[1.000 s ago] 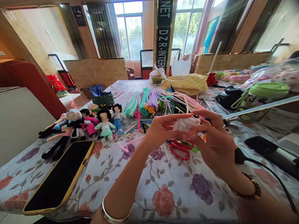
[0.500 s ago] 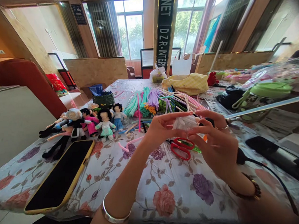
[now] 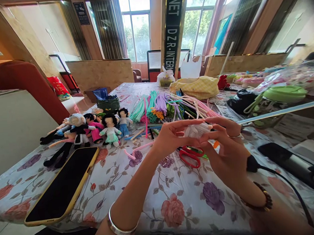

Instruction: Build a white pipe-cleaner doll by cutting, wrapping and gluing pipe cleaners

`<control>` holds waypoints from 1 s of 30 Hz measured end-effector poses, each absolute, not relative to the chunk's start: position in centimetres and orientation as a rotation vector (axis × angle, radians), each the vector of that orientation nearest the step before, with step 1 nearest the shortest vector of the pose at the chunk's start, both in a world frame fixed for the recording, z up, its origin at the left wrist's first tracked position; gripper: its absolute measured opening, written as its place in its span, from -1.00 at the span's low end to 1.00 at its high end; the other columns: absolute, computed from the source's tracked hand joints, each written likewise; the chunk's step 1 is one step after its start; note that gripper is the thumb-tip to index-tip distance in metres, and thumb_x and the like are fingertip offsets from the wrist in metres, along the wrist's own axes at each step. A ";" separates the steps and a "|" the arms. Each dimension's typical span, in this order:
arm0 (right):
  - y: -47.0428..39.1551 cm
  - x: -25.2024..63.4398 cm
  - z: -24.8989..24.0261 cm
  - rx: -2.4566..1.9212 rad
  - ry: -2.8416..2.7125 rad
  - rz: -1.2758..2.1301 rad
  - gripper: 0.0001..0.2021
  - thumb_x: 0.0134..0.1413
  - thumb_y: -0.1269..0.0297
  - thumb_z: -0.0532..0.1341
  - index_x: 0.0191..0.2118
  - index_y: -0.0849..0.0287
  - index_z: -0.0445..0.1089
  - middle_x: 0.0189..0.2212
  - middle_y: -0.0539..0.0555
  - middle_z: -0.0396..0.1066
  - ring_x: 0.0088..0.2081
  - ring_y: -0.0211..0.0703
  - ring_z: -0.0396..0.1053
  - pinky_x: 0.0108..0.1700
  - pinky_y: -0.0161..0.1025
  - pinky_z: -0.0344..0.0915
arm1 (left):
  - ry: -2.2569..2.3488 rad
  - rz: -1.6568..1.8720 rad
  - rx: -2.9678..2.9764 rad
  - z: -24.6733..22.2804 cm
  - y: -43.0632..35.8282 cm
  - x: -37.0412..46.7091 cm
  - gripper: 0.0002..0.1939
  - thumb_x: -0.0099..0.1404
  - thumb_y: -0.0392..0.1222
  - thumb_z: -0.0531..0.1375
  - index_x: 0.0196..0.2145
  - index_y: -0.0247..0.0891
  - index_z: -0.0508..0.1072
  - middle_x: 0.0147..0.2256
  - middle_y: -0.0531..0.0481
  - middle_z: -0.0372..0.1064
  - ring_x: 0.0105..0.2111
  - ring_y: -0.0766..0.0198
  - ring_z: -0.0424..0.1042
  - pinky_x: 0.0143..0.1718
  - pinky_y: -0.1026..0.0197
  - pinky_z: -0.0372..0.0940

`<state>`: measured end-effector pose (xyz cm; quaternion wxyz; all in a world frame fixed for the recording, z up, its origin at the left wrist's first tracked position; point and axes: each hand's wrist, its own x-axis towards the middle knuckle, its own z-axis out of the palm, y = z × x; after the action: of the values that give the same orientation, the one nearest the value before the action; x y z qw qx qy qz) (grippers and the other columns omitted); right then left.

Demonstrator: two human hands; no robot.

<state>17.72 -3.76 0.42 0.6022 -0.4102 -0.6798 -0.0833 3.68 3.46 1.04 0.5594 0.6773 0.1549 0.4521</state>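
Note:
Between both hands, above the table, is a small white fuzzy piece [image 3: 195, 130] that looks like a doll's head of wound pipe cleaner. My left hand [image 3: 168, 137] grips its left side, fingers along the top and thumb below. From the right, my right hand [image 3: 224, 142] pinches it with thumb and fingertips, partly hiding it. Red-handled scissors [image 3: 189, 159] lie on the table just beneath, their blades hidden by the hands. Several small pipe-cleaner dolls [image 3: 110, 130] sit to the left, one of them with white hair [image 3: 77, 119].
A phone in a yellow case [image 3: 62, 187] lies on the floral tablecloth [image 3: 123, 188]. Bundles of coloured pipe cleaners [image 3: 153, 105] spread behind the hands. A yellow checked pouch [image 3: 197, 88], a green-lidded jar [image 3: 281, 101] and a black device with a cable [image 3: 286, 160] are farther off or right.
Both hands and the white piece have shifted slightly; the piece sits a little right and lower. My right fingers have changed their place on it. The scissors have stayed put.

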 end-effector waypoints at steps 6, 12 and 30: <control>-3.8 17.6 0.6 -0.971 -1.551 -0.165 -0.89 0.07 0.33 0.20 -0.46 0.05 0.35 -0.04 0.02 0.30 -0.01 -0.03 0.22 -0.02 0.02 0.21 | 0.347 1.070 1.546 1.2 3.2 3.8 -0.50 -0.14 -0.19 0.42 -0.16 -0.09 0.54 -0.19 0.00 0.51 -0.23 0.17 0.48 -0.19 0.15 0.35; -4.0 17.6 0.8 -1.029 -1.547 -0.159 -0.86 0.09 0.28 0.19 -0.48 0.08 0.33 -0.09 0.06 0.33 -0.01 -0.01 0.25 -0.01 0.03 0.18 | 0.342 1.068 1.483 1.4 3.0 3.8 -0.50 -0.15 -0.21 0.43 -0.17 -0.10 0.54 -0.24 0.00 0.52 -0.26 0.18 0.49 -0.21 0.15 0.37; -2.0 17.6 3.0 -0.993 -1.593 -0.314 -0.94 0.04 0.25 0.28 -0.32 -0.07 0.49 -0.19 0.03 0.39 -0.13 -0.06 0.34 -0.10 -0.02 0.29 | 0.343 1.285 1.284 1.6 3.6 2.9 -0.65 -0.01 -0.18 0.36 -0.20 -0.05 0.53 -0.26 0.07 0.51 -0.25 0.27 0.46 -0.22 0.21 0.33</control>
<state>17.65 -2.04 3.04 0.5804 -0.4249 -0.6815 -0.1344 2.90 3.60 1.59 0.6024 0.5544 0.1482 0.5548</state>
